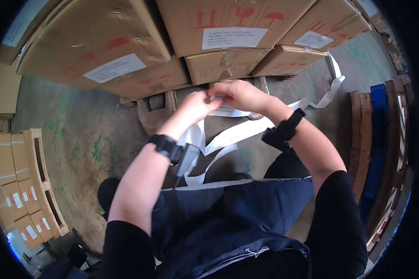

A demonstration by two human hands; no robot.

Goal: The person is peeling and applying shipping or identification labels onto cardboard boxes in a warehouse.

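Both my hands meet in front of a stack of cardboard boxes. My left hand and my right hand pinch a white label at the end of a long white backing strip. The strip loops down past my left wrist and trails off to the right across the floor. Each wrist wears a black band; a small dark device hangs from each.
Stacked boxes with white labels and red symbols fill the top. A pallet truck's frame shows under them. Smaller labelled cartons on a wooden pallet stand at the left. Wooden and blue pallets lean at the right. The concrete floor is worn.
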